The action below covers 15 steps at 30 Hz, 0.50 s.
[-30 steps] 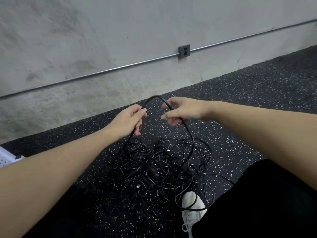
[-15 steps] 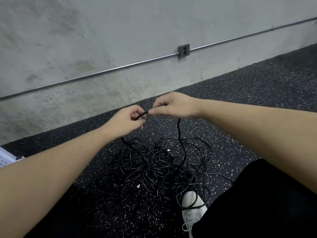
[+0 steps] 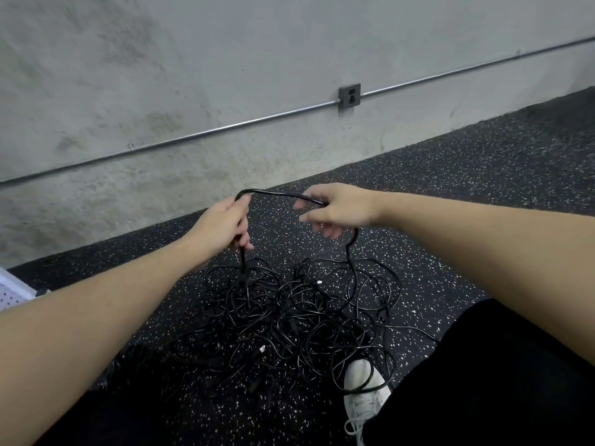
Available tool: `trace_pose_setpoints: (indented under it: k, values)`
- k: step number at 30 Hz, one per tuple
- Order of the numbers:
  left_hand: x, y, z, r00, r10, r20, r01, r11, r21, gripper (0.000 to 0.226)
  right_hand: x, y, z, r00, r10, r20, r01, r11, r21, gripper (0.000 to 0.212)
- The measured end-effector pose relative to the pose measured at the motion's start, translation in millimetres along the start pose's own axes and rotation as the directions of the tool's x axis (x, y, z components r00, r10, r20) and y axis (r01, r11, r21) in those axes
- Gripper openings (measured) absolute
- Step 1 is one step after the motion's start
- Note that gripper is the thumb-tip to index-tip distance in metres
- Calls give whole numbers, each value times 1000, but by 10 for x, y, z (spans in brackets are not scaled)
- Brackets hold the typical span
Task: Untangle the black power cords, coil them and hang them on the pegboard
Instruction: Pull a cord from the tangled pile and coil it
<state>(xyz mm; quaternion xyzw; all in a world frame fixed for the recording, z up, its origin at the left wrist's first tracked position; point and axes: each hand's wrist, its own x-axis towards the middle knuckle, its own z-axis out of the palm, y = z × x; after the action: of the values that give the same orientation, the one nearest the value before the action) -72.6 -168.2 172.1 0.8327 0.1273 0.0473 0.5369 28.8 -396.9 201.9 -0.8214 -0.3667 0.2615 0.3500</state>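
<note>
Holding one black cord (image 3: 277,194) between them, both hands hovered above the tangled pile of power cords (image 3: 299,320) that lay on the speckled black floor (image 3: 483,194). The left hand (image 3: 222,225) had its grip closed round the cord, fingers curled, with the strand rising over its top and dropping from below the fist into the heap. The right hand (image 3: 338,207) pinched the same cord near the thumb while its other fingers spread loosely; from it the strand looped down and back into the pile. Half a second before, the two hands had been almost touching, with only a short bit of cord between them; now they stood apart, and a shallow arch of cord spanned the gap. A second before, that arch had been taller and narrower. The pile itself looked much as it had, with a few pale plug ends showing among the loops. A white shoe (image 3: 363,394) sat at its near edge, one loop lying across the toe, beside a leg in black cloth (image 3: 483,381). Behind ran a concrete wall (image 3: 193,59) carrying a metal conduit (image 3: 225,127) and a grey outlet box (image 3: 349,95). At the far left edge a corner of white perforated board (image 3: 13,292) lay on the floor, well apart from the cords.
</note>
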Motion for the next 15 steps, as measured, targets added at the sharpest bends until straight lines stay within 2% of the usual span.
trace_pose_setpoints:
  k: [4,6,9,12,15]
  values:
    - [-14,163,72,998,18,-68,-22,998,-66,16,114,-275,106,987,-118,-106,111,992,-65,30]
    - [-32,188,54,998,22,-53,-30,989,-143,11,174,-360,132,978,-135,-160,142,989,30,35]
    - [-117,204,-8,997,71,-25,-75,963,-258,12,242,-424,160,968,-137,-211,180,962,204,29]
    - [-220,175,-85,995,70,-65,-81,979,-185,23,317,-513,211,956,-125,-265,231,877,420,25]
    - [-337,119,-151,999,18,-43,-23,994,-110,32,396,-594,293,959,-83,-271,186,906,381,23]
